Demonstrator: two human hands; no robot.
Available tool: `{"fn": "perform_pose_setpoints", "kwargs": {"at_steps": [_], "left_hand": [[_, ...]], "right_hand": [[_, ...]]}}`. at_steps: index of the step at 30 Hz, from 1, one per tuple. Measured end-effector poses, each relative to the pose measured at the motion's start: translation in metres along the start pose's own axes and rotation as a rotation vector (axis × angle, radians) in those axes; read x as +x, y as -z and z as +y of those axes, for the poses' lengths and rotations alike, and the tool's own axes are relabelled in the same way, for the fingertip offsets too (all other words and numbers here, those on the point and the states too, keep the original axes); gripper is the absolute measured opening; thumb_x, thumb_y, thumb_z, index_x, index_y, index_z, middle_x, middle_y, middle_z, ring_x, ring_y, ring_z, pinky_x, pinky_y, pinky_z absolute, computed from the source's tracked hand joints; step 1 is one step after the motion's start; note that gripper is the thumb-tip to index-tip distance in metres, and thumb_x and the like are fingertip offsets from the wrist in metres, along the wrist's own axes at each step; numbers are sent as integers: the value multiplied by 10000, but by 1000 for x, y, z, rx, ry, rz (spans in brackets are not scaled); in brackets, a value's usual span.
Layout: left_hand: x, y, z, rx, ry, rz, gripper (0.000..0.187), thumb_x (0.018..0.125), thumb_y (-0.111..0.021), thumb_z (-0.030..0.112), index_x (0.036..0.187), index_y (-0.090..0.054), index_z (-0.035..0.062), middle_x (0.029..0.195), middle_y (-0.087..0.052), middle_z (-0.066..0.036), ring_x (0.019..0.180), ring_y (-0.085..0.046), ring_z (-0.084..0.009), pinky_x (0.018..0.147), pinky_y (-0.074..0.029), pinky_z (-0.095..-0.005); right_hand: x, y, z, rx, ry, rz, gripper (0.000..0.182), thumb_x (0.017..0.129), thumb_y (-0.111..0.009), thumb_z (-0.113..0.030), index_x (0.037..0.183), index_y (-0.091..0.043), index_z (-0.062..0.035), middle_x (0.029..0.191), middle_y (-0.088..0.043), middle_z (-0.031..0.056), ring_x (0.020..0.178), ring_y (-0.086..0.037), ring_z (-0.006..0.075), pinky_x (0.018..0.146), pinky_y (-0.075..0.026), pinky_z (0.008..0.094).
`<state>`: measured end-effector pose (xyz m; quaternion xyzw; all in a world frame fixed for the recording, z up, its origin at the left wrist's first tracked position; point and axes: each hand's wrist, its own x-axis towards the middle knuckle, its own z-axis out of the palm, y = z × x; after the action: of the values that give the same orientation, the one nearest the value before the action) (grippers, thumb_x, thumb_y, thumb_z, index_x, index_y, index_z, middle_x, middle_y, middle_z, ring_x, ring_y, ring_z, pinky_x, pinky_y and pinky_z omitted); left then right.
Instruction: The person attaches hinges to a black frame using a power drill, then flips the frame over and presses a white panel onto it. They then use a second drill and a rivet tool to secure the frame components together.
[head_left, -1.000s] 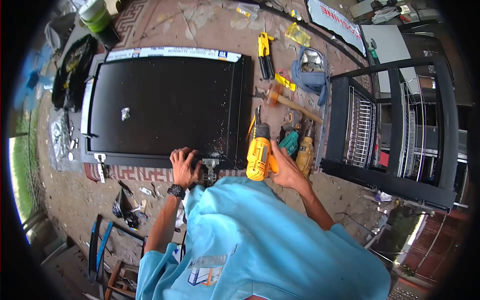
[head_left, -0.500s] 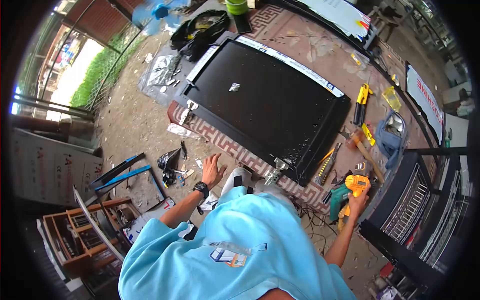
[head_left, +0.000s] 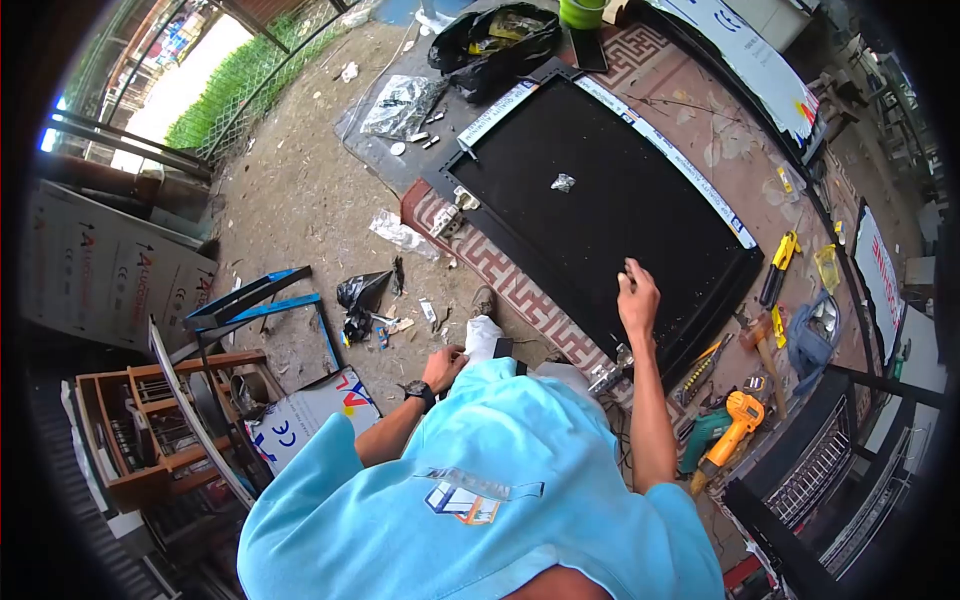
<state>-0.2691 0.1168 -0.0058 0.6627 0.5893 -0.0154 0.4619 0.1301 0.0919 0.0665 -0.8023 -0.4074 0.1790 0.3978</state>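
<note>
The left grip [head_left: 445,369] is at the pale trouser leg [head_left: 483,338], its fingers partly curled; whether they close on anything cannot be told. Ahead and to its right, the right grip [head_left: 638,300] is over the near right part of the black panel [head_left: 600,230], fingers bent inward; whether it touches the panel or pinches something small cannot be made out. Just below the right grip, a metal hinge [head_left: 612,372] sits at the panel's near edge. To the right grip's lower right, a yellow drill [head_left: 743,410] lies beside a green tool [head_left: 706,440]; farther right are a hammer [head_left: 772,370] and a blue pouch [head_left: 812,335]. The panel lies on a patterned surface [head_left: 520,285], reaching from the right grip toward the upper left, with a crumpled foil scrap [head_left: 563,182] on its face. Well beyond the right grip, past the panel's far left corner, are a black plastic bag [head_left: 500,45] and a green bucket [head_left: 582,14].
</note>
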Motion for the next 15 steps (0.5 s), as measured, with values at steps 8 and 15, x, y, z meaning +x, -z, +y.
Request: {"fn": "perform_pose_setpoints", "kwargs": {"at_steps": [8, 15], "left_hand": [[76, 124, 17, -92, -23, 239, 279, 875, -563, 229, 982, -661, -9, 790, -688, -142, 735, -672, -212, 676, -501, -315], [201, 204, 90, -145, -382, 285, 276, 845, -623, 132, 1091, -627, 7, 976, -691, -133, 870, -677, -189, 744, -522, -291]], "right_hand": [[127, -146, -79, -397, 45, -62, 652, 752, -707, -155, 1332, -423, -71, 1333, -397, 234, 1177, -395, 417, 965, -388, 438], [132, -177, -70, -475, 174, -60, 407, 717, -660, 2, 1116, -587, -36, 1150, -515, 171, 1069, -457, 345, 912, -417, 382]]}}
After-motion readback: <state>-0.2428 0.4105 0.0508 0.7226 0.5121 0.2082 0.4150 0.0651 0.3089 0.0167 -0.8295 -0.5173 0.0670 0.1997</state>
